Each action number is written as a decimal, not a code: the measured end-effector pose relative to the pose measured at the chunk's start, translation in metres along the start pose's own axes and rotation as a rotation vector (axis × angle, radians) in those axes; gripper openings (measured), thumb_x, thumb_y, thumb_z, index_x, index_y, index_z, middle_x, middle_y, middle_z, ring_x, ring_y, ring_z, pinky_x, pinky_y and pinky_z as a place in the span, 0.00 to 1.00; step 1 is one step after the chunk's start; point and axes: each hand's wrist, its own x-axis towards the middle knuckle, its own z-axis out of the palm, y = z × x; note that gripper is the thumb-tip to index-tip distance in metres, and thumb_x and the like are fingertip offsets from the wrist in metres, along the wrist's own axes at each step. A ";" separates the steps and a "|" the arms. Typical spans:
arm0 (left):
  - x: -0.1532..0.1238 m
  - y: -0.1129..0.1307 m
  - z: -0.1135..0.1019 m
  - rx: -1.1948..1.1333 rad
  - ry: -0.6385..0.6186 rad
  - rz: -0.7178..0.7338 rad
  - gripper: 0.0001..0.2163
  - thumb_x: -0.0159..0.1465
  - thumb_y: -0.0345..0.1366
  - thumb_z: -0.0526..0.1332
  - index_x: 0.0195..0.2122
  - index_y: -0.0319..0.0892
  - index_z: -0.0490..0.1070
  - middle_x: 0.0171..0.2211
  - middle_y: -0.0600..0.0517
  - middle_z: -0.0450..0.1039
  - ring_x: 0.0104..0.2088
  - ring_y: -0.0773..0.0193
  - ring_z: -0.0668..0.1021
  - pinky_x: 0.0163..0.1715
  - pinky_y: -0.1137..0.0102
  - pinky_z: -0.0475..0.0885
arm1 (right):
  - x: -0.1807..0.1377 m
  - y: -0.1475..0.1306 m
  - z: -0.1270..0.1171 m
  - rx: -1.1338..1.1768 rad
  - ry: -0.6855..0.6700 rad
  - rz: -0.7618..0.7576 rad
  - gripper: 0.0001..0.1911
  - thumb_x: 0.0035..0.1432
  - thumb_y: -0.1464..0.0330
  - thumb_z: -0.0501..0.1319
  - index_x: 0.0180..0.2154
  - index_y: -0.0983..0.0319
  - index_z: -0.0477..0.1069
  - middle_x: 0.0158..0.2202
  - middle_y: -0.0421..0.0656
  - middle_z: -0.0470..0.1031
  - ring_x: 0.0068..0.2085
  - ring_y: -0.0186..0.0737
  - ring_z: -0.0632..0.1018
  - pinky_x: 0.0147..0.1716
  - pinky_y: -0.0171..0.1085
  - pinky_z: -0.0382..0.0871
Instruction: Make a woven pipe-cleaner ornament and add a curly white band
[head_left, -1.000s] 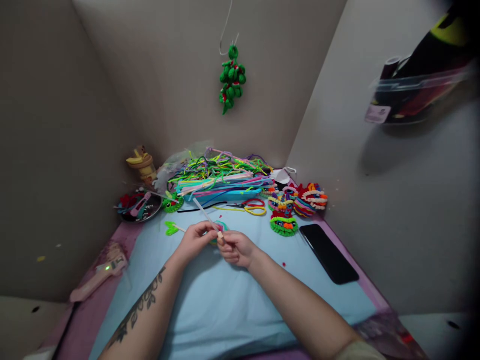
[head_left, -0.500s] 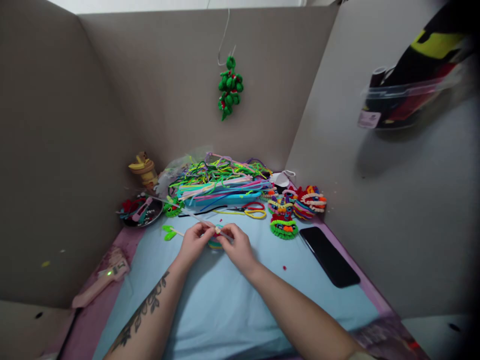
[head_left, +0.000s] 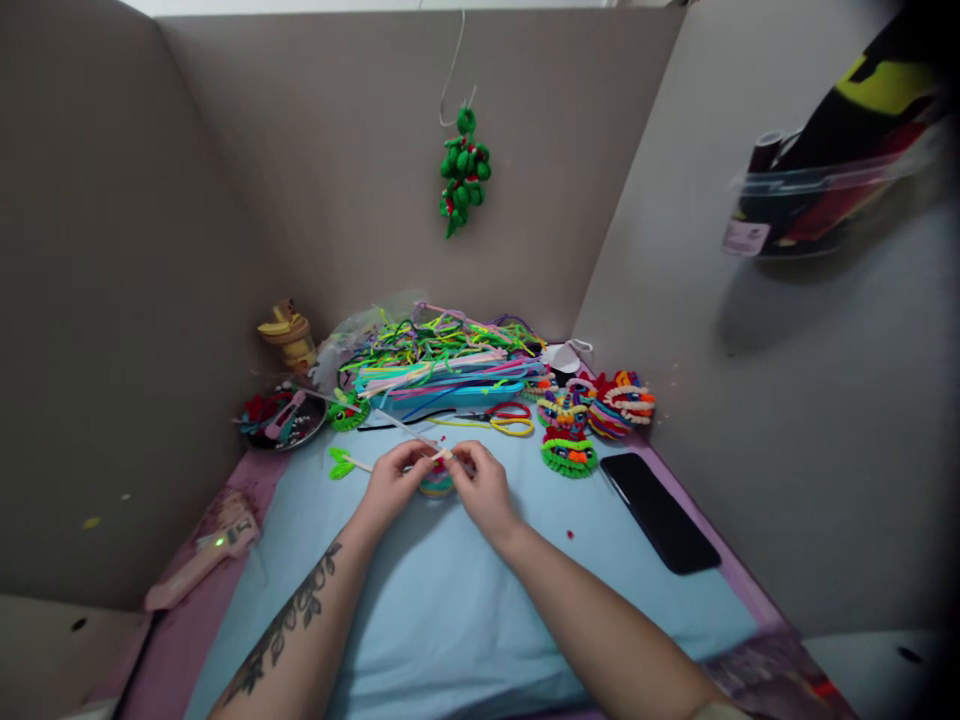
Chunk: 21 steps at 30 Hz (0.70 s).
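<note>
My left hand (head_left: 395, 490) and my right hand (head_left: 484, 492) meet over the blue cloth, fingers pinched together. Between the fingertips they grip a pale pipe cleaner (head_left: 405, 428), whose long free end runs up to the left. Just below the fingertips lies a small round striped piece (head_left: 436, 486) with red, teal and yellow in it; the hands partly hide it, and whether they touch it I cannot tell. Left of my left hand lies a white stem with bright green leaf-like ends (head_left: 341, 464).
Behind the hands stands a blue tray (head_left: 450, 398) heaped with pipe cleaners, with scissors (head_left: 510, 419) before it. At right are finished fuzzy lion-like heads (head_left: 568, 455) and a phone (head_left: 660, 512). A pink glue gun (head_left: 214, 550) and a dish (head_left: 292, 435) are at left.
The pipe cleaner's short end stuck out past my right fingers; now it is folded at the fingertips. My right hand has tilted slightly upward, and the striped piece shows more.
</note>
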 end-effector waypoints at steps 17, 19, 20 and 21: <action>0.000 0.001 0.000 -0.017 0.022 -0.042 0.13 0.54 0.43 0.65 0.34 0.38 0.75 0.24 0.52 0.74 0.25 0.66 0.74 0.28 0.72 0.70 | 0.004 0.001 0.005 0.430 -0.110 0.307 0.14 0.53 0.57 0.61 0.28 0.61 0.66 0.22 0.35 0.63 0.24 0.31 0.63 0.23 0.31 0.56; 0.001 0.000 0.000 -0.035 0.022 -0.046 0.13 0.54 0.43 0.65 0.34 0.38 0.74 0.24 0.52 0.73 0.24 0.67 0.74 0.27 0.73 0.70 | 0.005 0.000 0.006 0.501 -0.167 0.369 0.16 0.52 0.55 0.60 0.27 0.61 0.64 0.19 0.33 0.58 0.20 0.29 0.59 0.19 0.30 0.51; 0.001 -0.001 0.000 -0.045 0.019 -0.048 0.14 0.54 0.44 0.65 0.34 0.38 0.74 0.23 0.53 0.73 0.24 0.67 0.74 0.27 0.73 0.70 | 0.004 0.000 0.006 0.538 -0.199 0.404 0.17 0.52 0.54 0.60 0.27 0.61 0.64 0.18 0.31 0.56 0.19 0.28 0.56 0.17 0.30 0.48; 0.001 -0.001 0.000 -0.054 0.013 -0.052 0.14 0.54 0.44 0.65 0.34 0.38 0.74 0.23 0.53 0.73 0.24 0.66 0.74 0.27 0.73 0.70 | 0.004 -0.002 0.006 0.575 -0.231 0.438 0.17 0.52 0.53 0.60 0.28 0.60 0.63 0.16 0.30 0.53 0.17 0.27 0.53 0.16 0.30 0.45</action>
